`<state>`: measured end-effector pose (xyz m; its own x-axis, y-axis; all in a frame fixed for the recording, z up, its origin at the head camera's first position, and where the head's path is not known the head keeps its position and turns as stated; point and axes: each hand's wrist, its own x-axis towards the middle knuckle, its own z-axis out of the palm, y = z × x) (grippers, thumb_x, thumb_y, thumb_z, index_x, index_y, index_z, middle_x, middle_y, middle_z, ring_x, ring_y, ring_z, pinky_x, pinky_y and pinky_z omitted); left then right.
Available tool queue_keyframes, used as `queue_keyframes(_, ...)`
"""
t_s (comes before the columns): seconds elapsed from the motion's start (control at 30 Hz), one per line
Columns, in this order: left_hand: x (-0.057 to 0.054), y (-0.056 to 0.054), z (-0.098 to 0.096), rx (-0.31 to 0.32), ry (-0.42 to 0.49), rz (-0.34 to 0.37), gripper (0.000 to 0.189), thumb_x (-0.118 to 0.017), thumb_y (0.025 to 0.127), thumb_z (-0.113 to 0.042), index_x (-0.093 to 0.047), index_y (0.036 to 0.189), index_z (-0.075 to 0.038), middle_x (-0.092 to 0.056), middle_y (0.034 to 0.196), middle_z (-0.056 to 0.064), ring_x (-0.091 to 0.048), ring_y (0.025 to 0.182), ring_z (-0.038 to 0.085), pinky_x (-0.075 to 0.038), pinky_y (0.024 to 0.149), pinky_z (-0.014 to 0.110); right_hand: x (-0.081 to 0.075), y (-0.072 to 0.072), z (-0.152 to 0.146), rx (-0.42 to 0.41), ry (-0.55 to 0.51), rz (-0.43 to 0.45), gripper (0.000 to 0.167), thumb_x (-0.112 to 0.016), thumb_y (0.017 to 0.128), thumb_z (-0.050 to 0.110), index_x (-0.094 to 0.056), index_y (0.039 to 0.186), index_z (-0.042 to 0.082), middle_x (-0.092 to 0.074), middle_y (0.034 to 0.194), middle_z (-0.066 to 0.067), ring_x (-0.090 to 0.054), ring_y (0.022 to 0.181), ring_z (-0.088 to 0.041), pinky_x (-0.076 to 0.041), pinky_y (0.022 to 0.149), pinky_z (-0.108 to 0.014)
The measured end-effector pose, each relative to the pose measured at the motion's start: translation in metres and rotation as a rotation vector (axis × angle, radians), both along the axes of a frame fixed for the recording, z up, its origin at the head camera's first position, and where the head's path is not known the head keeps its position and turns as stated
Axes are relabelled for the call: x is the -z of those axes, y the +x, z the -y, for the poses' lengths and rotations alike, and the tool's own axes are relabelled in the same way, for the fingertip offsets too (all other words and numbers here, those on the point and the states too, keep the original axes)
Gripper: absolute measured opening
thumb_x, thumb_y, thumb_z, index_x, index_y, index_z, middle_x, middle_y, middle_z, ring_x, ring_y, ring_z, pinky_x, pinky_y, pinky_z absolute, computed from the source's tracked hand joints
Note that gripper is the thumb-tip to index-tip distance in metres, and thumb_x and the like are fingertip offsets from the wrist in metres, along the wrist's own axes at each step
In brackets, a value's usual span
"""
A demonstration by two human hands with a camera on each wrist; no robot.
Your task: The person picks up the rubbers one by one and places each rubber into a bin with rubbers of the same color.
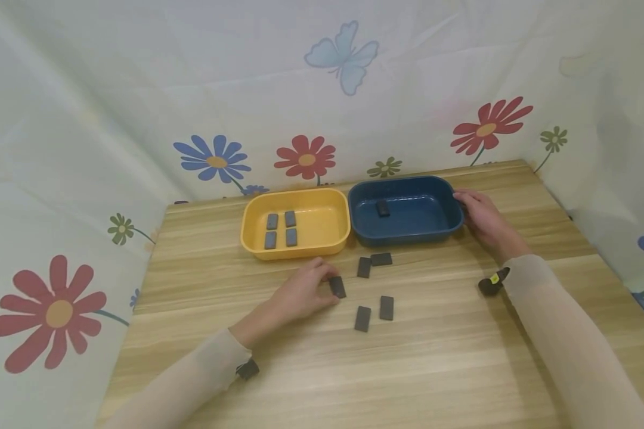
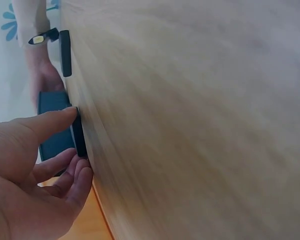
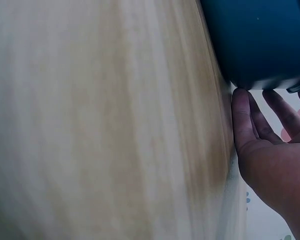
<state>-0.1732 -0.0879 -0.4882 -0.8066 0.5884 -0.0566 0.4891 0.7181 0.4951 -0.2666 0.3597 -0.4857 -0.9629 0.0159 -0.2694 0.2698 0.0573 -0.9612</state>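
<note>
My left hand (image 1: 303, 291) pinches a small dark rectangular tile (image 1: 337, 287) between thumb and fingers, low over the wooden table in front of the yellow tray. The left wrist view shows this tile (image 2: 78, 132) on edge, thumb at one end, fingertips at the other. My right hand (image 1: 485, 220) touches the right end of the blue tray (image 1: 408, 237). In the right wrist view its fingers (image 3: 244, 117) extend against the tray's outer wall (image 3: 262, 45). One tile (image 1: 383, 208) lies inside the blue tray. Several tiles lie in two rows inside the yellow tray (image 1: 295, 253).
Two tiles, one upright in view (image 1: 364, 267) and one sideways (image 1: 381, 259), lie close together before the blue tray. Nearer are two more tiles, the left one (image 1: 362, 319) and the right one (image 1: 386, 308). A flower-printed curtain (image 1: 408, 113) hangs behind the table (image 1: 434, 369).
</note>
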Motion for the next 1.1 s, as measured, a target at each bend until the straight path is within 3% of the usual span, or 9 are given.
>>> queue_keyframes(0.43, -0.0013, 0.0004, -0.0018, -0.002, -0.037, 0.009, 0.055, -0.090, 0.086, -0.030, -0.069, 0.134, -0.013, -0.060, 0.122, -0.001, -0.061, 0.113, 0.019, -0.051, 0.106, 0.040, 0.0006, 0.0008, 0.0010, 0.005, -0.004, 0.002, 0.065, -0.044, 0.115, 0.037, -0.030, 0.164, -0.003, -0.031, 0.165, -0.021, -0.050, 0.126, -0.010, -0.054, 0.089, -0.012)
queue_keyframes(0.7, -0.0040, 0.0007, -0.0020, 0.008, -0.038, 0.015, 0.053, -0.090, 0.087, -0.028, -0.069, 0.134, -0.014, -0.060, 0.122, -0.001, -0.060, 0.114, 0.018, -0.051, 0.106, 0.038, 0.0009, 0.0007, 0.0002, 0.020, -0.039, -0.002, 0.062, -0.048, 0.114, 0.034, -0.034, 0.162, -0.003, -0.037, 0.160, -0.017, -0.055, 0.116, -0.005, -0.055, 0.087, -0.014)
queue_keyframes(1.1, -0.0031, 0.0000, -0.0013, 0.021, -0.034, 0.006, 0.049, -0.089, 0.088, -0.027, -0.071, 0.131, -0.013, -0.060, 0.120, -0.001, -0.061, 0.111, 0.017, -0.052, 0.104, 0.037, -0.0013, 0.0019, 0.0036, 0.044, -0.034, 0.008, 0.062, -0.049, 0.114, 0.035, -0.037, 0.161, -0.002, -0.043, 0.155, -0.012, -0.054, 0.119, -0.007, -0.056, 0.087, -0.015)
